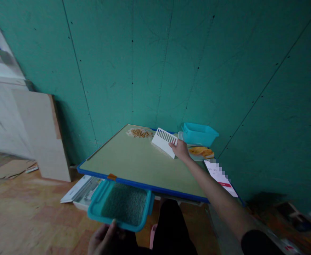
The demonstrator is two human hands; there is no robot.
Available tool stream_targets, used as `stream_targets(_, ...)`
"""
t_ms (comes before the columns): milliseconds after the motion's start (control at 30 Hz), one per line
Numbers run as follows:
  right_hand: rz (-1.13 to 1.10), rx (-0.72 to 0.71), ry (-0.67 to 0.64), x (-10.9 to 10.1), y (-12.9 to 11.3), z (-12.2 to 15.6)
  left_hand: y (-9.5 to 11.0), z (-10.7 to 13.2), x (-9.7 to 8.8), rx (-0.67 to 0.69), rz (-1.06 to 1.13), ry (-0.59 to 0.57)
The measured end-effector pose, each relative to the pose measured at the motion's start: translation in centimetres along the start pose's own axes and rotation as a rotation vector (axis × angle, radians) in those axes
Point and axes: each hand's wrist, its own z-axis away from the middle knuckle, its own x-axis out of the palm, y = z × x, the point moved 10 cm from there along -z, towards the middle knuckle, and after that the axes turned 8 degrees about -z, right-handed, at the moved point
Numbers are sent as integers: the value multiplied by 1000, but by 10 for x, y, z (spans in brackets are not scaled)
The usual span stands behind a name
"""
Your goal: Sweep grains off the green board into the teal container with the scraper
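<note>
My right hand [181,149], fingers closed, grips the right end of a white slotted panel [164,142]. A row of slots runs along the panel's upper edge. It is tilted over the table top, close to a patch of brown pellets [141,133] lying to its left. My left hand [106,235] is pinched on the near rim of a teal plastic tub [93,211], its thumb on top. Fine grey granules [126,203] fill much of the tub, which sits just below the table's front edge.
The green table [118,159] has a blue edge with orange tape [112,176]. At its right lie another teal tub [200,134], a yellow-orange cloth [202,152] and a tablet-like screen [220,177]. Behind stands a green wall [145,63]; boards [41,131] lean at left.
</note>
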Motion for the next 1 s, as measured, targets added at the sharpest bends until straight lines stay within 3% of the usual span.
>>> stream_targets(200,-87,-16,-73,21,-6,-18,23,15,14,-52,-62,-8)
stream_targets(333,-201,12,-103,36,-5,-27,46,25,24,5,-68,21)
stream_targets(800,-518,19,-259,73,-32,-11,38,26,24,-13,30,111)
stream_targets(1000,-652,56,-285,70,-43,-7,43,25,27,80,70,107)
